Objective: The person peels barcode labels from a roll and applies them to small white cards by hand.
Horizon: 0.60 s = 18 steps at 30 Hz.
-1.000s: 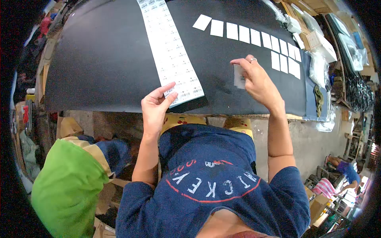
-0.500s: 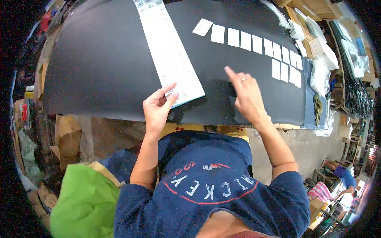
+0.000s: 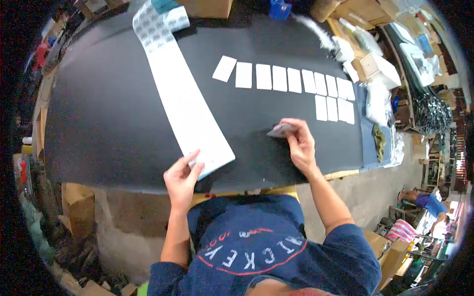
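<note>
A long white printed strip [image 3: 182,98] runs across the black table from the far left toward me. My left hand [image 3: 182,177] pinches its near end, thumb and fingers closed on it. To the right, my right hand [image 3: 298,143] is closed on a small thin card [image 3: 281,130], held just above the tabletop. Beyond it, several white cards [image 3: 264,77] lie in a row, the leftmost one tilted. A shorter row of white cards [image 3: 333,109] lies below the right end of that row.
The black table [image 3: 98,108] has a blue bin [image 3: 280,10] and a cardboard box [image 3: 205,7] at its far edge. Plastic-wrapped packs [image 3: 378,102] and a green cloth [image 3: 378,142] lie at the right. A person [image 3: 432,203] is at the far right.
The view has shifted, showing more of the table's far side. My right hand, earlier with its index finger extended and no card visible, now has a small card in its fingers.
</note>
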{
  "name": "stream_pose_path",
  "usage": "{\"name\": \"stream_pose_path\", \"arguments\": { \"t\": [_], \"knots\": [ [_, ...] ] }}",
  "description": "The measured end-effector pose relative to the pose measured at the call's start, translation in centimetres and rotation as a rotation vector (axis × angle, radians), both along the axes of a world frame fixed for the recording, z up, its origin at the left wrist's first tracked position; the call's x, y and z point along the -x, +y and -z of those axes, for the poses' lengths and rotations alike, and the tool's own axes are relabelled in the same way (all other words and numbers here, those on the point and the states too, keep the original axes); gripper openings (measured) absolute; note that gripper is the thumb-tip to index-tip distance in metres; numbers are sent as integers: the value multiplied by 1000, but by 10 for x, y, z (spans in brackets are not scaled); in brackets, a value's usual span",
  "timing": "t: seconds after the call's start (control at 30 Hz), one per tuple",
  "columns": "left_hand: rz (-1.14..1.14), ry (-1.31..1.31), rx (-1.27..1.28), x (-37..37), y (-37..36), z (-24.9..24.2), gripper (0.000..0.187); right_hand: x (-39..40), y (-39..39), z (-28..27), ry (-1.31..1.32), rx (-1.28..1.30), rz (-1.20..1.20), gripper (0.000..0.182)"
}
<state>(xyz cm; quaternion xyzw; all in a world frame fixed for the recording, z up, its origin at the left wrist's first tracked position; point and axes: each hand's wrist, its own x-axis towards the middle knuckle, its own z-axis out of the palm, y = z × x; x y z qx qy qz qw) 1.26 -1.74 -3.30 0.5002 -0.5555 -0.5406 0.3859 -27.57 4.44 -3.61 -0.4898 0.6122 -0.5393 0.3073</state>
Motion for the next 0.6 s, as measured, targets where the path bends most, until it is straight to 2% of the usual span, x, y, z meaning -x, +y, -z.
{"name": "stream_pose_path", "arguments": {
  "t": [0.1, 0.17, 0.23, 0.33, 0.4, 0.53, 0.6],
  "knots": [
    [-20, 99, -25, 1, 2, 4, 31, 19, -15, -8, 74, -20, 5, 37],
    [-1, 139, -34, -2, 3, 5, 31, 43, -46, -18, -9, 122, 149, 39],
    [0, 178, -51, -1, 4, 4, 31, 78, -87, -41, 156, 201, 195, 41],
    [10, 224, -70, -2, 3, 4, 31, 137, -145, -46, 60, 147, 188, 41],
    [19, 220, -76, -4, 4, 8, 31, 172, -179, -33, 380, -100, 152, 42],
    [13, 211, -67, -4, 4, 9, 31, 187, -219, -20, 280, -250, 52, 47],
    [14, 185, -63, -5, 4, 5, 31, 191, -227, -9, 291, -234, 60, 48]
  ]
}}
